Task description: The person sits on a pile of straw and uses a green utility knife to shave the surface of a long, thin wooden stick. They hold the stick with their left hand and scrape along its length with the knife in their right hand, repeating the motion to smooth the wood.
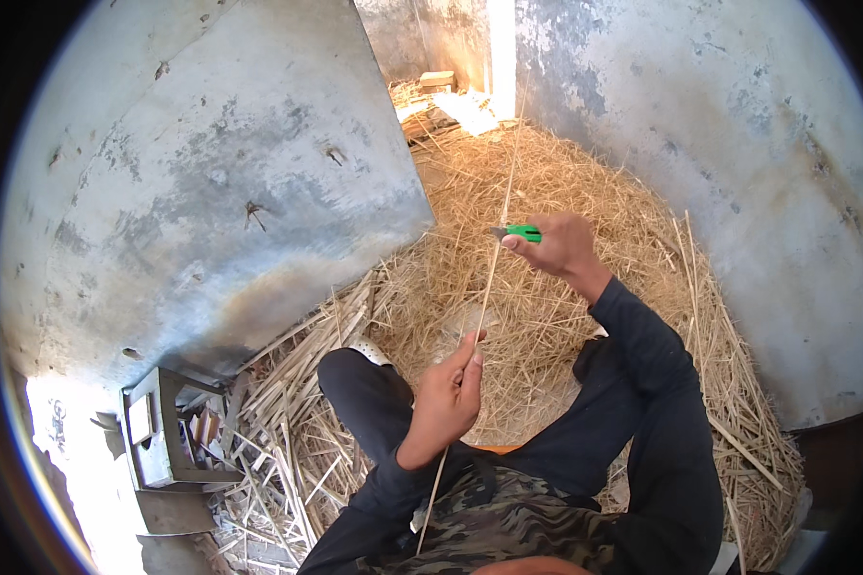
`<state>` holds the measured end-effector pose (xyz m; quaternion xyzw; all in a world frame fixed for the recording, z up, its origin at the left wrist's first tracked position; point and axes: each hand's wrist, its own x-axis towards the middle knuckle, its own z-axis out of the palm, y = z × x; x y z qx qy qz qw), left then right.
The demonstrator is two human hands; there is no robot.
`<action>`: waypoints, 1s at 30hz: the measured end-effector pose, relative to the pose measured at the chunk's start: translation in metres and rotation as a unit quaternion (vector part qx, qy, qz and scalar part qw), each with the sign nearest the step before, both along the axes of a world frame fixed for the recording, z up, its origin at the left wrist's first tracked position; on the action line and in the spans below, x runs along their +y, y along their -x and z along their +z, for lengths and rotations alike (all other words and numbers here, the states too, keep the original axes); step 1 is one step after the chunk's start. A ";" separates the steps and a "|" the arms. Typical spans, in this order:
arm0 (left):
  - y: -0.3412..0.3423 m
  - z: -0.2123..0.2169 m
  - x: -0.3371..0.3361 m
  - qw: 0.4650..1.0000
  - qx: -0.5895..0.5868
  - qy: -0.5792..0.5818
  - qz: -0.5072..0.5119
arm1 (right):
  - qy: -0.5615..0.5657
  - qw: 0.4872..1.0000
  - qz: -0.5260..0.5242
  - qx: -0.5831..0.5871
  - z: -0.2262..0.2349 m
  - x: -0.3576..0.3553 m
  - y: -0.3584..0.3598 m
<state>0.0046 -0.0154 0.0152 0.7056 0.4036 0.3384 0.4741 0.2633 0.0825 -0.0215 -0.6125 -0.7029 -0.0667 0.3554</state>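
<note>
A long, thin, pale strip that looks like split cane or bamboo [490, 287] runs from my lap up toward the far wall. My left hand [447, 398] is closed around its lower part, thumb on top. Farther out, my right hand [558, 241] grips a green-handled utility knife [524, 233]. Its dark blade points left and meets the strip, or lies very close to it. Whether the edge cuts into the strip is too small to tell.
Straw-like shavings [547, 177] cover the floor between my legs and beyond. Split strips [292, 422] lie piled at left, beside a small box-like stand [173, 426] holding things. Worn plaster walls [230, 163] close in on both sides. A brick-like block [437, 80] sits far back.
</note>
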 end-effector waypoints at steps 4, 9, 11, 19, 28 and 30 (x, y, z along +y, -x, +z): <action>0.003 0.004 0.000 0.998 -0.025 0.061 -0.012 | -0.057 0.996 0.063 -0.022 -0.006 -0.009 0.019; 0.001 -0.001 0.008 0.997 0.000 0.061 -0.037 | -0.100 0.990 0.013 -0.101 0.006 0.027 -0.028; -0.003 -0.005 0.015 0.992 -0.054 0.102 -0.042 | -0.143 0.982 0.013 -0.125 0.001 0.038 -0.034; 0.045 -0.011 -0.019 0.980 -0.084 0.179 -0.029 | -0.106 0.958 -0.244 0.107 -0.022 0.047 -0.134; -0.002 0.003 0.032 0.938 -0.237 0.245 -0.071 | -0.077 0.988 0.120 -0.061 0.030 -0.030 0.030; -0.001 0.004 0.027 0.942 -0.224 0.237 -0.077 | -0.040 0.994 0.086 -0.063 0.025 -0.024 0.026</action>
